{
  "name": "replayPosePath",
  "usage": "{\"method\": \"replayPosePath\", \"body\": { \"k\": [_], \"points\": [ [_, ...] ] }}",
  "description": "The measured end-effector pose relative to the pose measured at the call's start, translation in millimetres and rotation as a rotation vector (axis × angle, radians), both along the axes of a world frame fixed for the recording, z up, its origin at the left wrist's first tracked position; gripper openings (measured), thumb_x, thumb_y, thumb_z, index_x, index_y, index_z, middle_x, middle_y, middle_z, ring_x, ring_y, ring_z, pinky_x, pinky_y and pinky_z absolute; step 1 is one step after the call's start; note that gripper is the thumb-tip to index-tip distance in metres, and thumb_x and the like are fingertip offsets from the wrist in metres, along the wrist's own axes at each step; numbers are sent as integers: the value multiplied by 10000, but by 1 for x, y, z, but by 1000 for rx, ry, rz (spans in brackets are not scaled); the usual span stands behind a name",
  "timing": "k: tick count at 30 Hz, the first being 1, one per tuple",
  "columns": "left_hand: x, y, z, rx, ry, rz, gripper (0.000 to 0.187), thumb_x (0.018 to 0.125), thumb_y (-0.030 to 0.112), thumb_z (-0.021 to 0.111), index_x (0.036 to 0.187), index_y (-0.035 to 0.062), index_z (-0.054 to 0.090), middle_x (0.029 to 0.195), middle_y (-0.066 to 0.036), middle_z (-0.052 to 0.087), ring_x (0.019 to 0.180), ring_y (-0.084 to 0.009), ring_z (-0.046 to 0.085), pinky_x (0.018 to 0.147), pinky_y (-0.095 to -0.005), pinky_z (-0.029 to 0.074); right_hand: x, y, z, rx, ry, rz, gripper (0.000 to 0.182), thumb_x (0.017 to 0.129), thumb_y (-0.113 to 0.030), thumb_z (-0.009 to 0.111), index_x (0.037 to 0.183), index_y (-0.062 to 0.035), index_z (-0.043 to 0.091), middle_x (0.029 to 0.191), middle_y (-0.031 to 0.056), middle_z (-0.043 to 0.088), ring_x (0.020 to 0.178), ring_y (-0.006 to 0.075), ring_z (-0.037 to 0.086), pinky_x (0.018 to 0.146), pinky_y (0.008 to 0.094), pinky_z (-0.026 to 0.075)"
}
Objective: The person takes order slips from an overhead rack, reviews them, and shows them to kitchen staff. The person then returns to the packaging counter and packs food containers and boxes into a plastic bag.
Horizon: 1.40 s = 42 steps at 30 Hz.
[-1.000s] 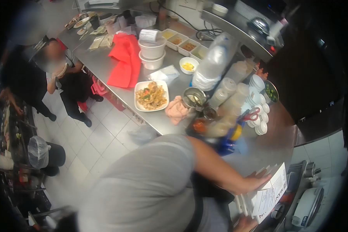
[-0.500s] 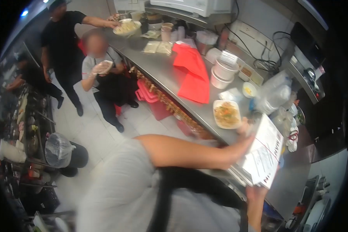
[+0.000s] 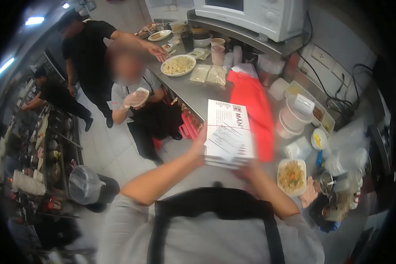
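Both my hands hold a stack of white cartons (image 3: 229, 132) out in front of me. Red and dark print shows on the top carton, with a paper slip lying on it and a thin red line across. My left hand (image 3: 199, 147) is closed around the left side; some of its fingers are hidden behind the stack. At the lower right edge, my right hand (image 3: 249, 170) grips from below, its fingers mostly covered. The red bag (image 3: 255, 112) lies on the counter just beyond the cartons. Right of my right hand sits a white container of food (image 3: 291, 177).
A metal counter (image 3: 176, 83) bears a plate of rice (image 3: 178, 65), stacked tubs (image 3: 290, 116) and plastic packaging (image 3: 347, 149). A microwave (image 3: 255, 20) stands above. One person (image 3: 136, 97) holds a small container close by; another (image 3: 86, 53) reaches over the counter. A bin (image 3: 92, 185) stands left.
The carton stack has swung from the right side to in front of me, held in both hands. My view has turned too. The co-worker's hand has let go of the rice plate.
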<state>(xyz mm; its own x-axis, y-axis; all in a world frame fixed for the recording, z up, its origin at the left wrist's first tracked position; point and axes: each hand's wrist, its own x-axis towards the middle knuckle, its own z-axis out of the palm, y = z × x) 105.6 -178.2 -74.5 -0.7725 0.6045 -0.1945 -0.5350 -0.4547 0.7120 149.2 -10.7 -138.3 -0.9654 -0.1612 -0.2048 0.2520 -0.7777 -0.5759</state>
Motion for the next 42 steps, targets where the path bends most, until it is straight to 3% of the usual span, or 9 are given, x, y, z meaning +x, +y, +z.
{"method": "replayPosePath", "body": {
  "k": [15, 20, 23, 25, 27, 29, 33, 39, 42],
  "points": [
    [-314, -50, -79, 85, -46, -60, 706, 887, 606, 336, 1320, 53, 403, 1285, -117, 501, 1126, -282, 520, 966, -410, 414, -314, -52, -68, 288, 10, -170, 642, 905, -559, 362, 1340, -89, 397, 1260, 126, 521, 1086, 266, 555, 917, 349, 439],
    [-355, -68, -106, 35, -64, 31, 667, 909, 580, 305, 1316, 61, 407, 1296, -114, 492, 1165, -286, 489, 977, -415, 395, -285, -15, -21, 1025, 213, -332, 460, 841, -243, 587, 1273, -115, 498, 1273, 169, 479, 1202, 250, 443, 1018, 387, 300],
    [-323, -96, -141, -228, 14, 250, 579, 942, 506, 292, 1267, 50, 438, 1257, -104, 521, 1133, -283, 511, 912, -423, 435, -217, -1, 22, 2166, 378, -737, 451, 769, -192, 626, 1214, -163, 560, 1152, 148, 562, 1179, 206, 468, 1033, 424, 257],
    [-273, -110, -147, -475, 376, -149, 531, 953, 466, 310, 1251, 49, 445, 1205, -121, 545, 1089, -265, 536, 873, -398, 445, -204, 20, -5, 2314, 194, -800, 305, 725, -165, 648, 1030, -158, 642, 963, 104, 633, 1039, 201, 552, 962, 461, 310],
    [-242, -101, -148, -895, 849, -727, 552, 955, 477, 313, 1279, 43, 423, 1132, -169, 568, 1033, -265, 558, 882, -376, 440, -187, 51, -34, 2236, -31, -551, 225, 737, -148, 647, 961, -130, 647, 949, 101, 631, 974, 239, 574, 895, 447, 376],
    [-207, -68, -124, -199, 150, -779, 545, 938, 471, 388, 1363, 143, 296, 1249, -175, 492, 1172, -279, 461, 959, -393, 381, -168, 42, -14, 1911, 18, -833, 143, 764, -133, 630, 901, -93, 638, 902, 106, 630, 887, 267, 591, 797, 415, 427],
    [-204, 20, -67, 66, -477, -380, 533, 922, 359, 497, 1349, 106, 303, 1204, -139, 515, 1167, -264, 456, 989, -398, 353, -104, -14, 8, 1761, 134, -977, 74, 803, -104, 616, 863, -63, 631, 816, 111, 621, 755, 277, 607, 652, 350, 473],
    [-197, 62, -57, 92, 265, -371, 343, 800, -46, 596, 1127, 22, 516, 1092, -59, 575, 1033, -174, 549, 901, -322, 439, -48, -45, 22, 1636, 190, -469, 162, 753, -84, 692, 900, -39, 641, 740, 77, 586, 698, 175, 585, 629, 277, 455],
    [-191, 65, -63, 8, 449, -424, 328, 804, -51, 583, 1119, 21, 524, 1067, -54, 582, 1004, -156, 559, 879, -313, 453, -52, -23, 36, 1197, 50, -770, 311, 736, -116, 722, 1022, -50, 617, 782, 33, 562, 703, 122, 545, 653, 241, 431]
  ]
}}
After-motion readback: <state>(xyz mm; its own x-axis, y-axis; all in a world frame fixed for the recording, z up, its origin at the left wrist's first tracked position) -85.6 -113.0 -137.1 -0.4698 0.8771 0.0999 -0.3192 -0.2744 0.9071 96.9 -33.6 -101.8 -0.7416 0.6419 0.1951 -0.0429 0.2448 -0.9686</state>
